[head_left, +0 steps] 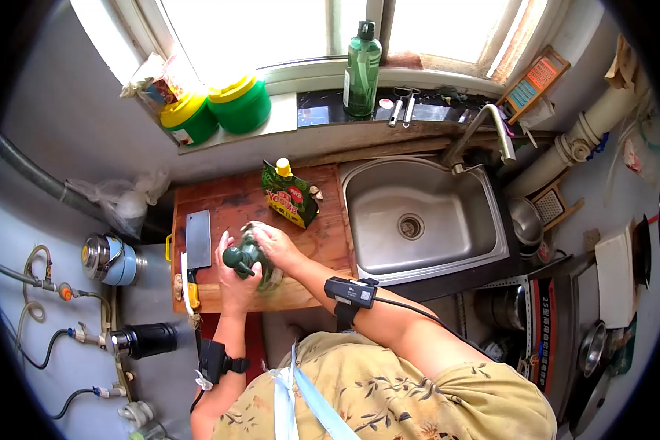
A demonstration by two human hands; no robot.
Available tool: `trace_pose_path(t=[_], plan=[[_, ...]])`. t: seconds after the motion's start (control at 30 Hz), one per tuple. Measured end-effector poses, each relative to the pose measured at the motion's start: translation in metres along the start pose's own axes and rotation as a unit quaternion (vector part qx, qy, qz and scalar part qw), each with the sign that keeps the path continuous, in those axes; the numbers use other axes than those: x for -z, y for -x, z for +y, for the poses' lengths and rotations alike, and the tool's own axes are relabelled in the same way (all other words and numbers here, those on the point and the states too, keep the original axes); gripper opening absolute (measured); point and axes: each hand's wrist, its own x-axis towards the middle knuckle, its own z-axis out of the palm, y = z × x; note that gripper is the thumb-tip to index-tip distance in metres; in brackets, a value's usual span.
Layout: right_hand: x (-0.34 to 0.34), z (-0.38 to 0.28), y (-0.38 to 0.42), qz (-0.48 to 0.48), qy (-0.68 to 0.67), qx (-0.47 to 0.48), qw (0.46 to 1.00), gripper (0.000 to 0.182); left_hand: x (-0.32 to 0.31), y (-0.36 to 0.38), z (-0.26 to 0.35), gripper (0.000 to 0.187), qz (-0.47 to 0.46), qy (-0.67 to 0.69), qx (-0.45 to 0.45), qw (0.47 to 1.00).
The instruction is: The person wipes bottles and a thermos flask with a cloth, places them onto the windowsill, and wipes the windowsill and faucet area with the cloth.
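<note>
Over the front of the wooden cutting board (317, 249) my two hands are together on a dark green container with a rounded knob (236, 257) and a clear lower part. My left hand (235, 287) wraps its near side, thumb against the green part. From the right, my right hand (273, 246) closes on the far side with bent fingers, slightly blurred. A cleaver (199, 238) lies flat left of my hands, beside a yellow-handled knife (192, 293). Behind them stands a dark spouted pouch with a yellow cap (284, 194), with small pale pieces (315, 192) next to it.
Right of the board is a steel sink (370, 257) with a curved faucet (502, 128). A green pump bottle (362, 70), two peelers (403, 110) and green tubs with yellow lids (240, 106) line the windowsill. A blue flask (114, 259) stands left, near gas hoses.
</note>
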Motion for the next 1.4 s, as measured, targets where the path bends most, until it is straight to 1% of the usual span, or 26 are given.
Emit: trace_pose_path(t=[0.03, 0.1, 0.17, 0.23, 0.27, 0.33, 0.37, 0.43, 0.47, 0.5, 0.57, 0.6, 0.63, 0.7, 0.77, 0.83, 0.9, 0.97, 1.03, 1.1, 1.17, 1.2, 1.23, 1.3, 1.33, 1.4], plan=[[0.005, 0.007, 0.004, -0.009, 0.026, 0.011, 1.000, 0.028, 0.001, -0.001, 0.006, 0.074, -0.004, 0.032, 0.017, 0.999], [0.018, 0.025, 0.015, -0.002, 0.136, 0.036, 0.990, 0.030, -0.001, -0.001, 0.000, 0.072, -0.003, 0.030, 0.015, 0.999], [0.030, 0.037, 0.036, 0.022, 0.214, -0.014, 0.977, 0.029, -0.002, -0.002, 0.002, 0.074, 0.012, 0.042, 0.009, 0.999], [0.043, 0.055, 0.059, 0.046, 0.307, -0.008, 0.951, 0.026, -0.001, -0.002, 0.005, 0.074, 0.002, 0.046, 0.014, 0.999], [0.052, 0.063, 0.066, 0.039, 0.304, -0.010, 0.952, 0.026, -0.001, -0.002, 0.005, 0.074, 0.005, 0.042, 0.019, 0.999], [0.062, 0.068, 0.074, -0.061, 0.267, -0.135, 0.952, 0.023, 0.000, -0.001, 0.003, 0.080, -0.002, 0.042, 0.026, 0.999], [0.064, 0.071, 0.074, -0.068, 0.269, -0.134, 0.951, 0.023, 0.002, -0.001, 0.005, 0.080, 0.004, 0.040, 0.029, 0.999], [0.065, 0.063, 0.075, 0.026, 0.201, -0.162, 0.966, 0.019, 0.005, 0.000, 0.014, 0.091, 0.045, -0.041, -0.024, 0.998], [0.065, 0.072, 0.070, 0.049, 0.144, -0.144, 0.978, 0.025, 0.006, 0.003, 0.018, 0.097, 0.057, -0.065, -0.022, 0.996], [0.057, 0.059, 0.068, 0.047, 0.146, -0.146, 0.977, 0.025, 0.005, 0.005, 0.017, 0.097, 0.059, -0.065, -0.019, 0.996], [0.032, 0.020, 0.064, 0.042, 0.109, -0.024, 0.993, 0.036, 0.002, 0.013, 0.013, 0.093, 0.022, -0.071, -0.003, 0.997], [0.035, 0.046, 0.056, -0.038, 0.137, 0.000, 0.990, 0.050, -0.001, 0.013, 0.020, 0.088, 0.034, -0.009, 0.055, 0.998], [0.033, 0.046, 0.058, -0.043, 0.135, -0.002, 0.990, 0.050, -0.002, 0.012, 0.022, 0.088, 0.038, -0.012, 0.059, 0.997], [0.032, 0.045, 0.063, -0.032, 0.274, 0.005, 0.961, 0.053, -0.003, 0.012, 0.022, 0.084, 0.029, 0.009, 0.070, 0.997], [0.051, 0.077, 0.064, -0.074, 0.274, -0.005, 0.959, 0.054, -0.005, 0.016, 0.017, 0.081, 0.032, 0.032, 0.098, 0.994], [0.071, 0.114, 0.062, -0.183, 0.358, 0.000, 0.916, 0.053, -0.002, 0.014, 0.018, 0.075, 0.025, 0.043, 0.067, 0.997], [0.082, 0.127, 0.061, -0.127, 0.330, -0.007, 0.935, 0.050, 0.002, 0.011, 0.029, 0.071, 0.029, 0.021, 0.071, 0.997], [0.074, 0.099, 0.059, -0.078, 0.262, -0.092, 0.957, 0.045, 0.005, 0.011, 0.025, 0.070, 0.029, -0.019, 0.058, 0.998], [0.069, 0.072, 0.051, -0.120, 0.289, -0.159, 0.936, 0.041, 0.010, 0.009, 0.027, 0.070, 0.012, -0.043, 0.066, 0.997], [0.067, 0.072, 0.054, -0.112, 0.299, -0.163, 0.934, 0.037, 0.019, 0.004, 0.025, 0.070, -0.013, -0.056, 0.057, 0.997], [0.069, 0.060, 0.063, -0.192, 0.328, -0.254, 0.890, 0.034, 0.024, 0.000, 0.010, 0.068, -0.022, -0.026, -0.004, 0.999], [0.075, 0.065, 0.071, -0.203, 0.326, -0.215, 0.898, 0.032, 0.031, -0.002, 0.008, 0.084, -0.098, -0.022, 0.031, 0.994], [0.077, 0.061, 0.075, -0.196, 0.307, -0.218, 0.906, 0.031, 0.030, -0.005, 0.010, 0.084, -0.098, -0.017, 0.025, 0.995], [0.083, 0.059, 0.080, -0.131, 0.231, -0.258, 0.929, 0.035, 0.043, 0.000, 0.009, 0.106, -0.120, -0.043, -0.016, 0.992], [0.078, 0.051, 0.080, -0.101, 0.165, -0.284, 0.939, 0.036, 0.051, 0.003, 0.009, 0.122, -0.173, -0.023, 0.029, 0.984], [0.087, 0.051, 0.078, -0.053, 0.072, -0.321, 0.943, 0.041, 0.078, 0.013, 0.012, 0.092, -0.054, 0.002, -0.008, 0.998]])
